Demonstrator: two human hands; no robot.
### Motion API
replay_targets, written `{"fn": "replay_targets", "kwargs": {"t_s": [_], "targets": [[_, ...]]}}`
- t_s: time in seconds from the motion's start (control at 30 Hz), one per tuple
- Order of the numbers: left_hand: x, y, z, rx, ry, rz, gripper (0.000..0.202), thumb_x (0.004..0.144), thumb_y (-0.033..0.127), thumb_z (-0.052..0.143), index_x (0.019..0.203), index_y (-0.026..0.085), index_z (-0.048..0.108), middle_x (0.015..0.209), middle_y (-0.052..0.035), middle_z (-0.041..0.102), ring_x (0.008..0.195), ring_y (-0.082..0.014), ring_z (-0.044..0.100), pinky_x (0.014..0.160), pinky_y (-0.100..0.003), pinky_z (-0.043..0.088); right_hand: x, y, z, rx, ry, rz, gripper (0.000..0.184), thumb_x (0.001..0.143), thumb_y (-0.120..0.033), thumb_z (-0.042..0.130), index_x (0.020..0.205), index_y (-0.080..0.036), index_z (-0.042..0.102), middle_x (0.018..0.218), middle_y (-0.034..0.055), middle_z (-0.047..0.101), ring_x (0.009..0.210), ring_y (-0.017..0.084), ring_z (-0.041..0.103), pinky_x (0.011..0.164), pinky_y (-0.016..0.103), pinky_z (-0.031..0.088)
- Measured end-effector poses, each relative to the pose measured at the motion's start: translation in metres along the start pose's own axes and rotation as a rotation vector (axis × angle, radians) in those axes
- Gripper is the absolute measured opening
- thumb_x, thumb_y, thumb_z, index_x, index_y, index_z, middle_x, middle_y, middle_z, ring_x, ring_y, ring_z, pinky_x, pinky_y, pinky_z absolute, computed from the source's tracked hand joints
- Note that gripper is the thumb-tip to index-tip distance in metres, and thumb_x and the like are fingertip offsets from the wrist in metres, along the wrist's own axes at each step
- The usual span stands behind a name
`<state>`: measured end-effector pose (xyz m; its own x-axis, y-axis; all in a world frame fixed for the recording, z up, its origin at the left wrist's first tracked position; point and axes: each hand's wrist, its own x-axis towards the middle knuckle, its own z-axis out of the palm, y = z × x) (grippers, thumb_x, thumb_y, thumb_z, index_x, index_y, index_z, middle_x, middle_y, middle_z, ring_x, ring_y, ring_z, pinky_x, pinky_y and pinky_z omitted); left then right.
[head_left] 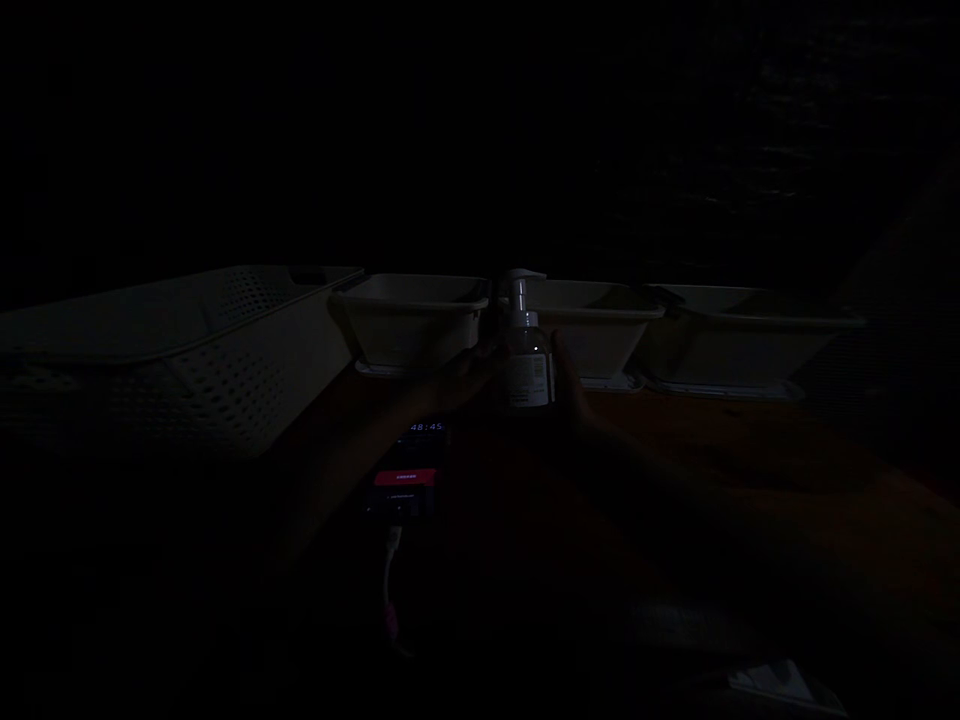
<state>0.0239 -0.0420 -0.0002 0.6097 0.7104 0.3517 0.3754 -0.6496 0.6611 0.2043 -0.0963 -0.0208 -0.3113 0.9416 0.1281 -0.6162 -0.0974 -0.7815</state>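
A clear pump bottle (531,378) with a white pump head and a printed label stands upright in the middle of the dim view. My left hand (469,375) grips it from the left, its fingertips partly lost in shadow. Against the bottle's right side lies my right hand (571,388), whose fingers are mostly dark. Whether the bottle's base touches the table cannot be made out. Below my left forearm, a phone (405,495) shows a lit screen with digits and a red bar.
A large perforated basket (247,390) fills the left side. Behind my hands stand a left white bin (412,335), a middle bin (600,335) and a right bin (739,345). A white cable (388,575) runs from the phone. Something pale (780,683) lies at the lower right.
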Motion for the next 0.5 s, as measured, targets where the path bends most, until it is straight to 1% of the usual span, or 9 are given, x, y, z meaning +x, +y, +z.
{"fn": "replay_targets", "kwargs": {"t_s": [0.07, 0.13, 0.2, 0.27, 0.4, 0.5], "targets": [[0.000, -0.003, 0.000, -0.001, 0.001, 0.010, 0.072, 0.102, 0.071, 0.032, 0.156, 0.027, 0.049, 0.170, -0.0055, 0.045, 0.164, -0.0304, 0.031, 0.135, -0.052, 0.023, 0.002, 0.001, -0.002, -0.036, -0.018, -0.011, 0.068, 0.092, -0.081, 0.052, 0.117, -0.021, 0.072, 0.103, 0.0122, 0.078, 0.115, 0.031, 0.073, 0.093, 0.050, 0.065], [0.000, -0.007, 0.000, -0.004, 0.016, -0.008, 0.072, 0.101, 0.072, 0.033, 0.157, 0.030, 0.048, 0.169, -0.0049, 0.046, 0.164, -0.0314, 0.030, 0.135, -0.055, 0.022, 0.004, 0.002, -0.003, -0.064, -0.046, -0.022, 0.068, 0.092, -0.081, 0.051, 0.120, -0.022, 0.071, 0.103, 0.0119, 0.078, 0.115, 0.031, 0.073, 0.092, 0.051, 0.065], [0.001, -0.011, 0.000, -0.011, 0.036, -0.035, 0.075, 0.100, 0.076, 0.033, 0.159, 0.031, 0.046, 0.169, -0.0055, 0.046, 0.166, -0.0330, 0.026, 0.135, -0.058, 0.021, 0.004, 0.002, -0.005, -0.057, -0.055, -0.031, 0.068, 0.090, -0.081, 0.055, 0.121, -0.022, 0.071, 0.104, 0.0111, 0.078, 0.115, 0.031, 0.073, 0.094, 0.050, 0.065], [0.002, -0.012, 0.001, -0.015, 0.034, -0.048, 0.079, 0.098, 0.079, 0.032, 0.159, 0.030, 0.046, 0.169, -0.0059, 0.045, 0.166, -0.0341, 0.026, 0.135, -0.058, 0.021, 0.005, 0.002, -0.005, -0.032, -0.060, -0.026, 0.069, 0.088, -0.081, 0.060, 0.121, -0.022, 0.071, 0.107, 0.0107, 0.079, 0.116, 0.031, 0.073, 0.097, 0.049, 0.064], [0.003, -0.001, -0.002, -0.009, -0.009, -0.081, 0.085, 0.097, 0.082, 0.029, 0.159, 0.026, 0.046, 0.170, -0.0069, 0.045, 0.164, -0.0331, 0.031, 0.135, -0.052, 0.025, 0.009, 0.004, -0.009, -0.032, -0.020, -0.016, 0.068, 0.089, -0.082, 0.058, 0.118, -0.022, 0.070, 0.110, 0.0113, 0.079, 0.119, 0.031, 0.072, 0.100, 0.048, 0.063], [0.003, 0.008, -0.008, 0.035, -0.012, -0.058, 0.089, 0.095, 0.085, 0.028, 0.158, 0.024, 0.045, 0.171, -0.0090, 0.042, 0.163, -0.0338, 0.032, 0.135, -0.051, 0.024, 0.011, 0.004, -0.008, -0.092, -0.007, -0.024, 0.064, 0.093, -0.080, 0.054, 0.117, -0.023, 0.069, 0.110, 0.0110, 0.078, 0.119, 0.030, 0.072, 0.101, 0.048, 0.062]]}}
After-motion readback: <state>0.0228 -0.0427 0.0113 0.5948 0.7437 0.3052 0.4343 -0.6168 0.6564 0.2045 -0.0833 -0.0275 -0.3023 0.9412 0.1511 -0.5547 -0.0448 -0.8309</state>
